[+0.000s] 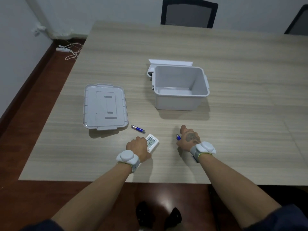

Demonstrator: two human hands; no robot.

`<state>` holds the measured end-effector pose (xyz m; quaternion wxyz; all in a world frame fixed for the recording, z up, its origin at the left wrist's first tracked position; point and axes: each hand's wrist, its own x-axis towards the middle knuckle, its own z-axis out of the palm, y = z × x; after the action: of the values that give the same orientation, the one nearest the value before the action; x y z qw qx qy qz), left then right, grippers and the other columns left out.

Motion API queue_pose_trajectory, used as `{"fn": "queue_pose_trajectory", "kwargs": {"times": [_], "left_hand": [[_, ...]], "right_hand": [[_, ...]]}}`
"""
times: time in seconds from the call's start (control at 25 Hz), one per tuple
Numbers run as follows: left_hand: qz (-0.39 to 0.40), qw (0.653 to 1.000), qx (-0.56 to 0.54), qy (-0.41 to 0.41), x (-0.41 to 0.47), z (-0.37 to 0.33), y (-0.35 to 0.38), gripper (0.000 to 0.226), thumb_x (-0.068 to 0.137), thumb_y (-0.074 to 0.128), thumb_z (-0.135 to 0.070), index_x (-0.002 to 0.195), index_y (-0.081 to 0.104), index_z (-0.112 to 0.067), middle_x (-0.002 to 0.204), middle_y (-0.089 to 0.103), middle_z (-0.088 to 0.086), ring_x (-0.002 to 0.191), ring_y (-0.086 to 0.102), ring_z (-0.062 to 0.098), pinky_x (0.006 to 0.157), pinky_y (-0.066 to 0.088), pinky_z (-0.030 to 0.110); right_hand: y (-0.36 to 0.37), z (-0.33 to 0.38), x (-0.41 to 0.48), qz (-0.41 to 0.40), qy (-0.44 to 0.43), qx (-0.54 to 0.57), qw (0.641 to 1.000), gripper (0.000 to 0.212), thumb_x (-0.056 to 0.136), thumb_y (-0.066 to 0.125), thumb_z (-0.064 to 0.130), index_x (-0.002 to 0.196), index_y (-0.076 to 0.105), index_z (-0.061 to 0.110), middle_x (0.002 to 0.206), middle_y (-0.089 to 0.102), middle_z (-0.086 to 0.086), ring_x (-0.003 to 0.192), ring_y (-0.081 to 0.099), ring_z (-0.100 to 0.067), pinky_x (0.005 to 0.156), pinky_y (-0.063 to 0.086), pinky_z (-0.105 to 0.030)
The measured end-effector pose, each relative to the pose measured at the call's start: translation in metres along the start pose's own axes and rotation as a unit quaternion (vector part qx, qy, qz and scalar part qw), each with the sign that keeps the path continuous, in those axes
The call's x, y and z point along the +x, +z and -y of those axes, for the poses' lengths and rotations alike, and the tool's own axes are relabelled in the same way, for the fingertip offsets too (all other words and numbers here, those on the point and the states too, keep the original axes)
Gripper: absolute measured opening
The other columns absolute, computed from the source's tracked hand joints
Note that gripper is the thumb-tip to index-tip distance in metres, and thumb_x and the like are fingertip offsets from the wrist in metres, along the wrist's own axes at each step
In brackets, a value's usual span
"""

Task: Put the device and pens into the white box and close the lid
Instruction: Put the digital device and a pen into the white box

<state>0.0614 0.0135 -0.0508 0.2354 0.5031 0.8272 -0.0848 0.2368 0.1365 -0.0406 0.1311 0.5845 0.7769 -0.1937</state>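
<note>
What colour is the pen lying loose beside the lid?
Blue, with a silver end; the pen shows plainly in the head view.

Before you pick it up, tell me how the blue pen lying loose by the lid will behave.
The blue pen looks round, so a nudge may roll it across the smooth table. It seems short, stiff and probably light. Its glossy barrel might slip in a loose pinch.

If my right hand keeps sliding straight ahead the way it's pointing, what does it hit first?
Probably the white box. The right hand, holding a pen, points up the table toward the box's near wall, with only bare table between.
</note>
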Motion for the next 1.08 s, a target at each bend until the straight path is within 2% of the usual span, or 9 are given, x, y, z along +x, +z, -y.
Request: {"fn": "queue_pose_trajectory", "kwargs": {"times": [0.12, 0.28, 0.48, 0.68, 0.76, 0.84, 0.96, 1.08], "left_hand": [[-0.008, 1.0, 0.001, 0.021, -0.004, -0.022, -0.015, 0.054, 0.072, 0.072, -0.039, 0.12, 0.061, -0.015, 0.119, 0.06, 0.007, 0.104, 0.065, 0.028, 0.078, 0.049, 0.033], [-0.045, 0.997, -0.014, 0.055, -0.004, -0.051, -0.061, 0.052, 0.07, 0.073, -0.04, 0.116, 0.064, -0.016, 0.116, 0.062, 0.007, 0.102, 0.065, 0.029, 0.074, 0.047, 0.032], [-0.094, 0.991, -0.046, 0.082, 0.0, -0.074, -0.127, 0.046, 0.067, 0.075, -0.043, 0.104, 0.069, -0.017, 0.106, 0.07, 0.007, 0.094, 0.069, 0.03, 0.066, 0.046, 0.028], [-0.123, 0.986, -0.079, 0.083, 0.012, -0.09, -0.184, 0.04, 0.066, 0.075, -0.043, 0.095, 0.063, -0.018, 0.099, 0.068, 0.006, 0.082, 0.067, 0.029, 0.063, 0.05, 0.028], [-0.128, 0.983, -0.099, 0.085, 0.02, -0.098, -0.205, 0.033, 0.067, 0.076, -0.041, 0.087, 0.059, -0.02, 0.089, 0.063, 0.004, 0.076, 0.062, 0.028, 0.06, 0.046, 0.026], [-0.132, 0.981, -0.116, 0.08, 0.043, -0.108, -0.226, 0.032, 0.066, 0.076, -0.041, 0.084, 0.059, -0.02, 0.084, 0.061, 0.002, 0.074, 0.062, 0.027, 0.059, 0.048, 0.026], [-0.123, 0.978, -0.157, 0.064, 0.073, -0.119, -0.244, 0.03, 0.064, 0.076, -0.04, 0.08, 0.063, -0.018, 0.08, 0.065, 0.001, 0.068, 0.064, 0.024, 0.058, 0.054, 0.027], [-0.102, 0.976, -0.185, 0.051, 0.103, -0.131, -0.248, 0.034, 0.064, 0.076, -0.043, 0.079, 0.068, -0.014, 0.077, 0.073, 0.003, 0.072, 0.071, 0.022, 0.061, 0.057, 0.029]], "right_hand": [[-0.021, -0.011, -0.004, 0.004, 0.0, 0.02, 1.0, 0.045, 0.079, 0.061, 0.022, 0.121, 0.046, 0.016, 0.115, 0.057, -0.016, 0.101, 0.06, -0.04, 0.08, 0.05, -0.035], [-0.066, -0.019, -0.007, -0.017, 0.003, 0.034, 0.999, 0.053, 0.078, 0.062, 0.023, 0.13, 0.05, 0.021, 0.124, 0.056, -0.014, 0.11, 0.059, -0.038, 0.085, 0.049, -0.032], [-0.126, -0.017, -0.01, -0.064, -0.009, 0.052, 0.997, 0.04, 0.078, 0.062, 0.024, 0.118, 0.059, 0.017, 0.111, 0.067, -0.012, 0.106, 0.062, -0.031, 0.085, 0.051, -0.03], [-0.178, -0.006, -0.001, -0.091, -0.007, 0.099, 0.991, 0.038, 0.073, 0.063, 0.027, 0.11, 0.065, 0.019, 0.111, 0.062, -0.011, 0.101, 0.064, -0.032, 0.076, 0.048, -0.026], [-0.196, 0.001, 0.011, -0.097, -0.006, 0.125, 0.987, 0.032, 0.07, 0.063, 0.024, 0.1, 0.07, 0.016, 0.103, 0.065, -0.01, 0.092, 0.067, -0.031, 0.071, 0.049, -0.025], [-0.216, 0.007, 0.036, -0.098, -0.009, 0.144, 0.985, 0.02, 0.069, 0.062, 0.02, 0.084, 0.072, 0.011, 0.083, 0.069, -0.008, 0.076, 0.07, -0.029, 0.065, 0.054, -0.025], [-0.23, 0.017, 0.072, -0.073, -0.008, 0.201, 0.977, 0.013, 0.07, 0.061, 0.011, 0.072, 0.073, 0.007, 0.059, 0.068, -0.005, 0.064, 0.074, -0.027, 0.064, 0.064, -0.034], [-0.229, 0.017, 0.111, -0.053, -0.012, 0.235, 0.97, 0.013, 0.066, 0.058, 0.005, 0.065, 0.07, 0.005, 0.062, 0.072, -0.013, 0.07, 0.076, -0.031, 0.069, 0.064, -0.042]]}}
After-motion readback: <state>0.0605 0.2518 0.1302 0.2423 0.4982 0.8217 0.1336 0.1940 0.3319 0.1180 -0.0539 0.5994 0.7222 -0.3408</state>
